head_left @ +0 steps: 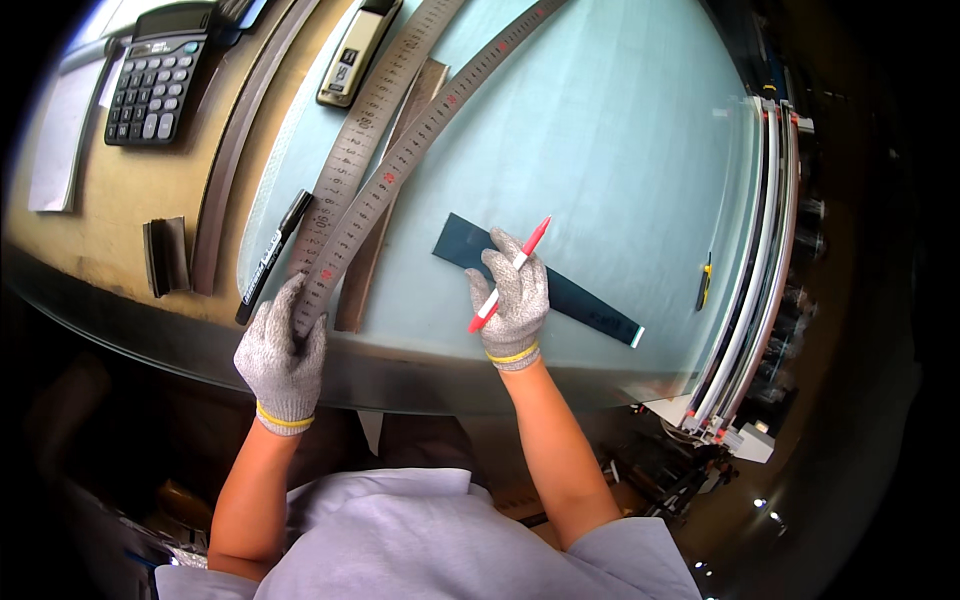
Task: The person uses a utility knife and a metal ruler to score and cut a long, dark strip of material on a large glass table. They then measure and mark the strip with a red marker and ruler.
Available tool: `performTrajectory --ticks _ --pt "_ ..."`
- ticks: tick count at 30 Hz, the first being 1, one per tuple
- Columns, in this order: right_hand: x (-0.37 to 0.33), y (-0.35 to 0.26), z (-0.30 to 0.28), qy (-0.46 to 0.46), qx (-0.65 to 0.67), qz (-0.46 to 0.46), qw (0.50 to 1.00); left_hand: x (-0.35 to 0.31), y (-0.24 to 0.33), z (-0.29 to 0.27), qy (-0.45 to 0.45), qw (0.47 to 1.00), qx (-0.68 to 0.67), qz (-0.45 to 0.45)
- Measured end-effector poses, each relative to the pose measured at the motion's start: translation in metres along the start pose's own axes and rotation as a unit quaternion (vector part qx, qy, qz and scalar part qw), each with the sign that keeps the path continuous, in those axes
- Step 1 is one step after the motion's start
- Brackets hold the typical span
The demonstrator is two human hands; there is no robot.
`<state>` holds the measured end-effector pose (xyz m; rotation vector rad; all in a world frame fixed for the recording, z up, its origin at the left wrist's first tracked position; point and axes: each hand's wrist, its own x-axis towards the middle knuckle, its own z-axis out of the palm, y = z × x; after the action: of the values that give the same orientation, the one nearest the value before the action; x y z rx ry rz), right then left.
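My left hand [280, 355], in a grey knit glove with a yellow cuff, pinches the near end of a long steel ruler [370, 200] with red marks. A second, wider steel ruler [345, 155] lies just left of it, partly under the first near my fingers. My right hand [520, 305], gloved alike, has a white pen with red ends [537, 240] held slantwise between its fingers. Beneath that hand runs a dark tapered strip [590, 308], its middle hidden by the glove. A black marker [275, 255] rests beside my left fingers.
A pale blue-green work surface [620, 130] fills the middle. At left are a calculator [155, 90], papers [65, 140] and a short brown channel piece [165, 258]. A stapler-like tool [358, 52] lies at the back; a yellow-and-black cutter [705, 282] is near the right-hand rails [765, 260].
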<state>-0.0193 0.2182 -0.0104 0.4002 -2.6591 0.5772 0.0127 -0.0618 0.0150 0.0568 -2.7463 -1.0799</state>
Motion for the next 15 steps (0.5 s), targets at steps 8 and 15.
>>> performTrajectory --ticks 8,15 --pt "0.017 -0.009 -0.104 -0.111 -0.023 -0.092 0.989 -0.002 0.055 -0.018 -0.186 0.969 -0.084 0.137" --pt "-0.063 0.103 -0.200 -0.171 0.152 0.237 0.944 0.042 0.078 -0.002 -0.320 0.934 -0.105 0.116"
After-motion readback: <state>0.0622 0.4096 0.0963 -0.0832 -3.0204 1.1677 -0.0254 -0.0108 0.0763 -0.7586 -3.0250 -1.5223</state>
